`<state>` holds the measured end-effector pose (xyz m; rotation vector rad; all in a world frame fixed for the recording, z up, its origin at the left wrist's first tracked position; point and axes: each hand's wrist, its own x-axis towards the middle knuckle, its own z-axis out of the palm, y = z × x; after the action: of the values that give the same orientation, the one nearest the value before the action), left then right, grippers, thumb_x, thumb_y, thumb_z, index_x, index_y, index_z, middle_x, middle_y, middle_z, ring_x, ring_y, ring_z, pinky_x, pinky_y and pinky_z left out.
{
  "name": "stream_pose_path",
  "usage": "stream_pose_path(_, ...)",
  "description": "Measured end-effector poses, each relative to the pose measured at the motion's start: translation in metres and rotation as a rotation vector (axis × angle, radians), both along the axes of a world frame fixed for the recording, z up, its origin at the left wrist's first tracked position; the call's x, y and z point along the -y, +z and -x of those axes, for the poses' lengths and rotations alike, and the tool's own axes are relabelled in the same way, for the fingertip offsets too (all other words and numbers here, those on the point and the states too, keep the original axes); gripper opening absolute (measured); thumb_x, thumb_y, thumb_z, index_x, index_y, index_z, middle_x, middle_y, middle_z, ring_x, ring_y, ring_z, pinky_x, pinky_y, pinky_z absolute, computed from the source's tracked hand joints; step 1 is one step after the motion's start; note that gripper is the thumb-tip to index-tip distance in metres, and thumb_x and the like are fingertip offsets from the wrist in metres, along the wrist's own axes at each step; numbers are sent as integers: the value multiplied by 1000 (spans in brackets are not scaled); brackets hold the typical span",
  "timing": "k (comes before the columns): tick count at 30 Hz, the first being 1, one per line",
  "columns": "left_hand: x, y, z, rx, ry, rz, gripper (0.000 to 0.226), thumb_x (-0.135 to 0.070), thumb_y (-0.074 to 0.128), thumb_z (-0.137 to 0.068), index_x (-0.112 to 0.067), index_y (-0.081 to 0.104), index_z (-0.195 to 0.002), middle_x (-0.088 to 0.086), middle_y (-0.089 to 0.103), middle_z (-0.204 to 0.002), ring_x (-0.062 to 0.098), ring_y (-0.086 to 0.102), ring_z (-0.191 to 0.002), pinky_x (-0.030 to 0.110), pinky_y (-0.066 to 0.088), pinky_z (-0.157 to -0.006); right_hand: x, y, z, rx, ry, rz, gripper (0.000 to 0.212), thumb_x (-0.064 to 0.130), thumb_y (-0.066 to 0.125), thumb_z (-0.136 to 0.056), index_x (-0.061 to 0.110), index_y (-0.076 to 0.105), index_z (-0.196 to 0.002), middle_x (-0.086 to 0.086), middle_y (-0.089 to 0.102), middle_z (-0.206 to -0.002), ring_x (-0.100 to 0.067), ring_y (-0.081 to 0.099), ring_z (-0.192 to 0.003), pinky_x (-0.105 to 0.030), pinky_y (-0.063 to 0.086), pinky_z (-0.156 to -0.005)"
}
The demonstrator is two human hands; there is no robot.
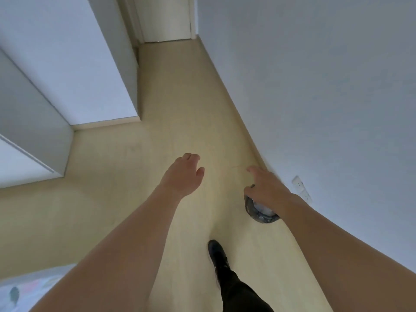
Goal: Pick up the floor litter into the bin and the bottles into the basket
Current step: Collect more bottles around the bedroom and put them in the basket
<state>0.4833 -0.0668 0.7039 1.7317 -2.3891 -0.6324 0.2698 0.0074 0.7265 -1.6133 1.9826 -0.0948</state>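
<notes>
A small round bin [261,212] lined with a dark bag stands on the pale wood floor by the right wall, with something whitish inside it. My right hand [265,185] hovers just above the bin's rim, its fingers loosely spread and holding nothing. My left hand [182,174] hangs in the air over bare floor to the left of the bin, with its fingers loosely curled and empty. No litter, bottle or basket shows in this view.
A white wall [315,86] with a socket strip [302,189] runs along the right. White cabinets [67,70] stand at the left. A corridor leads to a door [166,19] at the far end. My dark-trousered leg and shoe [219,257] step forward.
</notes>
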Motion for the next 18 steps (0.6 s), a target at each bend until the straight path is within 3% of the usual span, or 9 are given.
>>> stream_pose_path(6, 100, 11, -77, 104, 263, -40, 44, -33, 42, -101, -15, 41, -141, 3, 43, -144, 25, 42, -130, 38, 38, -105, 160, 3, -60, 26, 282, 7, 63, 25, 56, -89, 16, 32, -147, -5, 40, -146, -22, 39, -133, -34, 35, -109)
stream_pose_path(10, 147, 28, -138, 11, 508, 12, 45, -31, 45, -100, -15, 43, -141, 4, 45, -143, 26, 45, -127, 39, 39, -104, 252, 13, -130, -8, 502, 67, 63, 25, 57, -88, 14, 35, -145, -7, 43, -144, -24, 41, -133, -33, 35, -108)
stream_pose_path(18, 166, 17, -299, -93, 957, -8, 44, -31, 45, -100, -13, 46, -139, 5, 46, -142, 26, 46, -128, 35, 37, -104, 354, 13, -332, 0, 940, 64, 60, 23, 55, -90, 17, 33, -146, -5, 39, -146, -22, 39, -133, -33, 35, -108)
